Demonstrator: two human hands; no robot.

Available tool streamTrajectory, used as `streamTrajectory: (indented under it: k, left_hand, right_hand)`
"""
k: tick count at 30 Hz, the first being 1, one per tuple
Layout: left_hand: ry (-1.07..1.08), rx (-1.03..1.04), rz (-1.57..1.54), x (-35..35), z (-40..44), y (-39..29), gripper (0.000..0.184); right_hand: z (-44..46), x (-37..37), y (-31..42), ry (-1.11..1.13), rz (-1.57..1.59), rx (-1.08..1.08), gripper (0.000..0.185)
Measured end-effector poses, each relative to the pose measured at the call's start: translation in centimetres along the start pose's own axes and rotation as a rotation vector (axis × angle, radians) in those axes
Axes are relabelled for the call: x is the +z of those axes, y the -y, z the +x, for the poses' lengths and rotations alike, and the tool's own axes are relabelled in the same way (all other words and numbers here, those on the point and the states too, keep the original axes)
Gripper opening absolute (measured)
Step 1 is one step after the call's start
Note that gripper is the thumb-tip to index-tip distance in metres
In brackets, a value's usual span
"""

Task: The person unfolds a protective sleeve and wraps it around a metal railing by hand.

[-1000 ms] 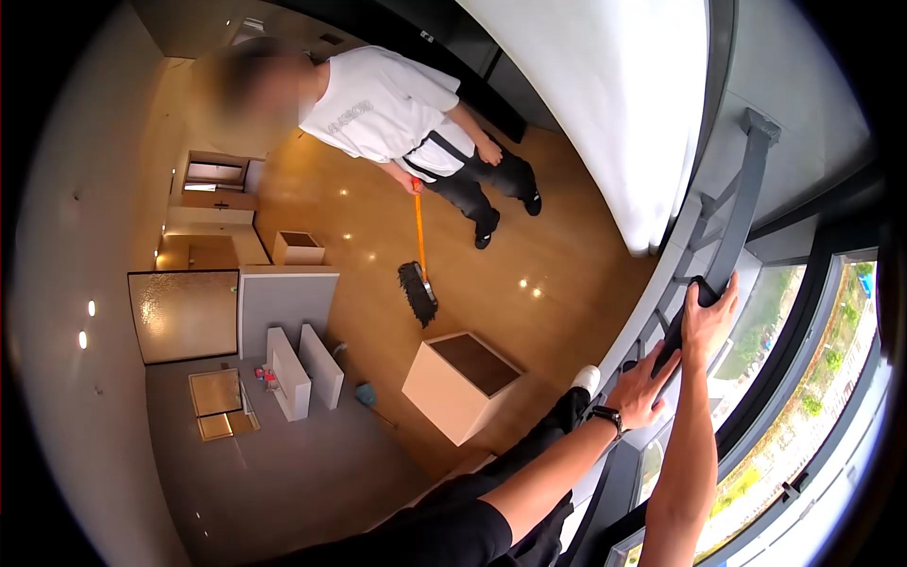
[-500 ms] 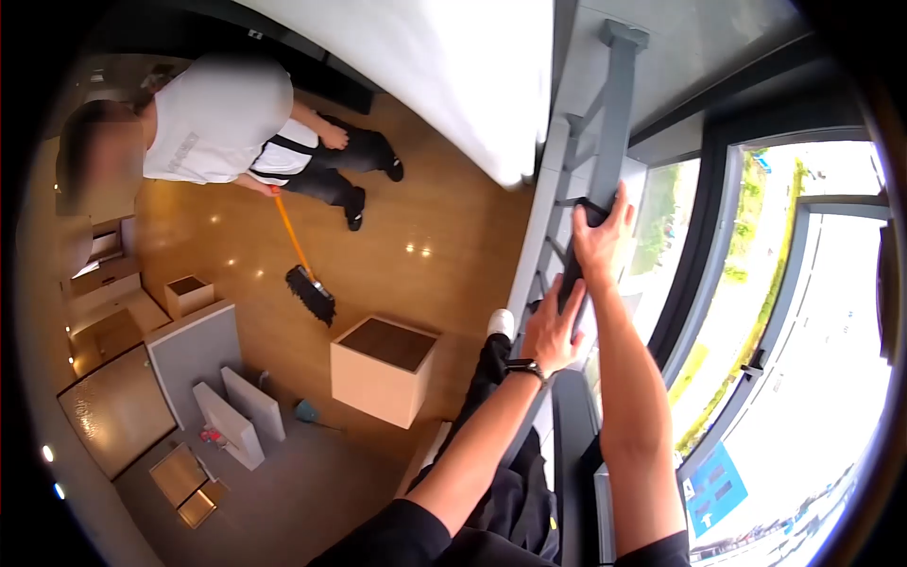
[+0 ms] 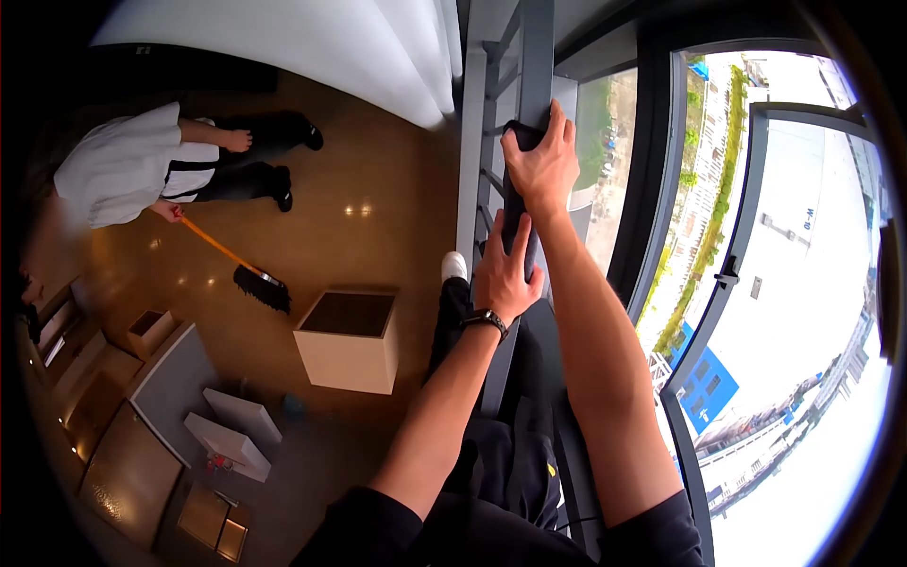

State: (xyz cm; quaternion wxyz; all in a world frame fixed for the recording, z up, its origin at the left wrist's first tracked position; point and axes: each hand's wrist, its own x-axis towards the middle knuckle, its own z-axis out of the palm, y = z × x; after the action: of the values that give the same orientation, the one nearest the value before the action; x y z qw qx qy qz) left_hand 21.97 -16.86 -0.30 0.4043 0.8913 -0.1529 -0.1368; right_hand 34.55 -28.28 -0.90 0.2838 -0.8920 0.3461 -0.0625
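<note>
My right hand [image 3: 543, 168] grips the upper end of a dark, oblong thing [image 3: 514, 201], thumb and fingers on either side of it. It lies along the grey rail [image 3: 537, 57]; whether it is a cloth or a pad I cannot tell. Lower on the same thing, my left hand [image 3: 507, 279], with a black watch [image 3: 486, 320] on the wrist, presses with its fingers stretched along it. Part of the thing is hidden beneath both hands.
Right of the rail are a dark window frame [image 3: 644, 161] and an opened window sash [image 3: 742, 236]. On the left, a person [image 3: 123, 170] holds an orange-handled broom [image 3: 260, 286]. A pale box [image 3: 350, 361] stands on the floor, and a white curtain [image 3: 378, 47] hangs above.
The view has shifted, so the rail and both hands appear farther left and higher. Both hands stay on the dark thing. The person with the broom shows farther left.
</note>
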Motion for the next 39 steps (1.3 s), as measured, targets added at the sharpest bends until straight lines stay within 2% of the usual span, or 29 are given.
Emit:
streamTrajectory:
  k: [4, 9, 15, 17, 39]
  left_hand:
    - [-0.036, 0.025, 0.023, 0.22, 0.08, 0.13, 0.079]
    - [0.006, -0.015, 0.014, 0.41, -0.07, 0.2, 0.085]
    - [-0.033, 0.002, 0.013, 0.71, -0.07, 0.33, 0.084]
    - [-0.064, 0.009, 0.013, 0.69, -0.13, 0.48, 0.084]
    - [-0.079, 0.024, 0.016, 0.09, -0.2, 0.26, 0.086]
  right_hand:
    - [-0.3, -0.05, 0.01, 0.004, 0.027, -0.005, 0.073]
    - [-0.03, -0.06, 0.07, 0.013, 0.015, -0.005, 0.074]
    - [-0.14, -0.03, 0.06, 0.044, 0.01, -0.001, 0.075]
    - [-0.09, 0.23, -0.01, -0.037, -0.023, -0.07, 0.073]
    - [-0.26, 0.42, -0.01, -0.022, 0.013, -0.09, 0.074]
